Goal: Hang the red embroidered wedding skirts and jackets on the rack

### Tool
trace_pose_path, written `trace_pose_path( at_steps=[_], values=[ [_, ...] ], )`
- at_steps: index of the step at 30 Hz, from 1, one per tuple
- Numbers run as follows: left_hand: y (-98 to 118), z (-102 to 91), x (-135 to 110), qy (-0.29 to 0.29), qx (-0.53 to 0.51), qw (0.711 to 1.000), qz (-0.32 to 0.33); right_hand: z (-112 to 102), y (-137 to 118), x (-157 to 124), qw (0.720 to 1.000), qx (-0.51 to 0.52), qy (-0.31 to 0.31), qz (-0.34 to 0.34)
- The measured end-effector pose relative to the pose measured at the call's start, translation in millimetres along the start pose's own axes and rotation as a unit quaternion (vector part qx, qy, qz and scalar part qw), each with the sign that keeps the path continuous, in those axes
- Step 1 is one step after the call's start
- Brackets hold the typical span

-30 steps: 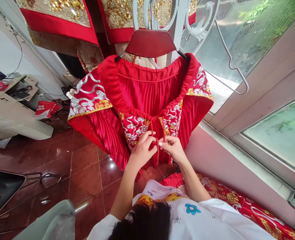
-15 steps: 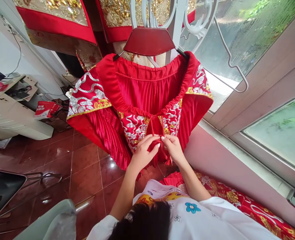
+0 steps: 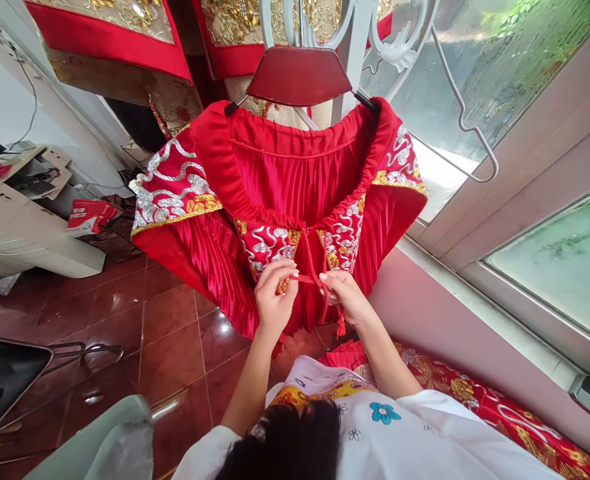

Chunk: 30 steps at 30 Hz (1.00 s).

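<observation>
Just under the waistband, fingers (image 3: pixel 282 268) pinched shut on the red cord (image 3: pixel 307 280): left hand (image 3: pixel 273 297) at 9 o'clock of the crossing, right hand (image 3: pixel 343 297) at 3 o'clock, cord stretched between. Behind, at 12 o'clock, red pleated skirt (image 3: pixel 295 180) hung on hanger (image 3: pixel 299 77). Seemingly the tightening of the tie; asks for an even pull on both ends.

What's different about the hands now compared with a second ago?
The left hand and right hand, which were fingertip to fingertip, have drawn apart sideways, pulling the red cord taut between them. Both keep pinching it. The red skirt stays hung on its hanger.
</observation>
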<state>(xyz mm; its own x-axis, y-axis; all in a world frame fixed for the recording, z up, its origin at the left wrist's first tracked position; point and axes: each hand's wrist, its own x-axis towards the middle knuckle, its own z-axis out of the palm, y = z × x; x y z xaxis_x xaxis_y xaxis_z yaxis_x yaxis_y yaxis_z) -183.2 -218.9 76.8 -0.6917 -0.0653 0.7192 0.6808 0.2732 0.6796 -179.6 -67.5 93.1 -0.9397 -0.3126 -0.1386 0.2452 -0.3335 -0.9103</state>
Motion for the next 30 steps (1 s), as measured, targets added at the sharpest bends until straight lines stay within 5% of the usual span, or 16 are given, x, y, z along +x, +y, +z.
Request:
trace_pose_path(
  at_steps=[3,7,9,11,13,16,18,22,25,30],
  values=[
    [9,-0.8,3,0.049,-0.064,0.996,-0.045,0,-1,-2,0.999,-0.036,-0.035,-0.01],
    [23,4.1,5,0.096,-0.203,0.952,-0.207,1,-4,-3,0.993,-0.083,-0.067,-0.051],
    [25,2.9,5,0.114,-0.197,0.945,-0.236,1,-7,-4,0.988,-0.121,-0.061,-0.072],
    [21,-3.6,4,0.123,-0.097,0.97,-0.188,0,-12,-4,0.981,-0.163,-0.05,-0.089],
    [14,-14.4,4,0.127,0.067,0.988,-0.059,-1,-19,-5,0.974,-0.198,-0.04,-0.1],
    [9,-28.8,9,0.138,0.251,0.949,0.132,-1,-28,-9,0.967,-0.225,-0.045,-0.11],
    [10,-31.9,15,0.153,0.291,0.932,0.154,1,-31,-12,0.963,-0.237,-0.057,-0.111],
    [10,-27.1,24,0.187,0.253,0.949,0.014,5,-30,-15,0.958,-0.259,-0.043,-0.117],
    [5,-27.4,27,0.19,0.069,0.971,-0.128,4,-30,-16,0.957,-0.262,-0.029,-0.124],
    [10,-37.0,30,0.171,-0.228,0.91,-0.301,3,-27,-13,0.954,-0.27,-0.032,-0.126]
  ],
)
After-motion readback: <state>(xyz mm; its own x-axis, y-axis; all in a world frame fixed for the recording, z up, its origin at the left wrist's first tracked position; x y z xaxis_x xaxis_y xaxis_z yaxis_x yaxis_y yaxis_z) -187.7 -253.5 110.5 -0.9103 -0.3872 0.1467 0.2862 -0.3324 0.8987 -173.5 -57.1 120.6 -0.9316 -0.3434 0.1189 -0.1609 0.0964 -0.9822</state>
